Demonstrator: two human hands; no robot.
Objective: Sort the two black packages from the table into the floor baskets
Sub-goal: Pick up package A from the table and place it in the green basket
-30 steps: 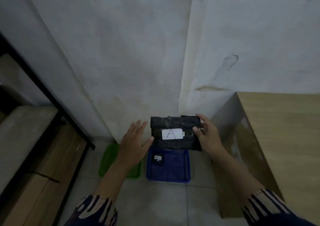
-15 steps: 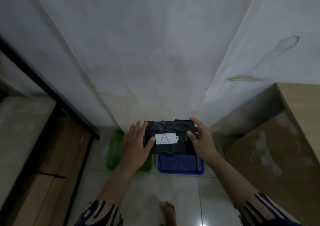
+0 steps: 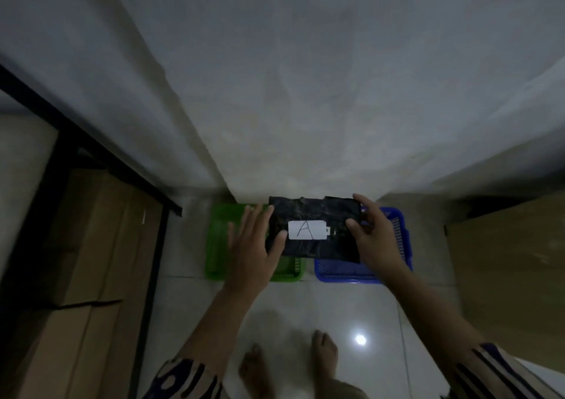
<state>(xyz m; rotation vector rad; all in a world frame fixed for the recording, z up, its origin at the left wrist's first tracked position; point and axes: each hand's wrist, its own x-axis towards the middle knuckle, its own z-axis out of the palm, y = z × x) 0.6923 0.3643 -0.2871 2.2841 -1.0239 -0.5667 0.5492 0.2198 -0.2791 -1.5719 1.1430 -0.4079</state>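
Both hands hold one black package [image 3: 315,229] up in the air over the floor baskets. The right hand [image 3: 374,239] is clamped on its right edge, thumb on the front face and fingers wrapped behind. The left hand [image 3: 252,242] lies flatter against the left edge, fingers spread, with the thumb pressed on the front beside a white label [image 3: 307,230] marked with a handwritten "A" (the fingers reach behind the package, so how firmly they grip cannot be told). The package is level, its label facing the camera, and it hangs across the gap between the two baskets, hiding part of each.

The green basket [image 3: 220,242] stands on the floor [image 3: 305,307] to the left and the blue basket [image 3: 397,245] just beside it to the right, both against the wall [image 3: 305,93]. Two bare feet [image 3: 324,352] show on the glossy tiles below. Cardboard boxes [image 3: 91,245] stand at the left, and another brown panel [image 3: 513,261] at the right.
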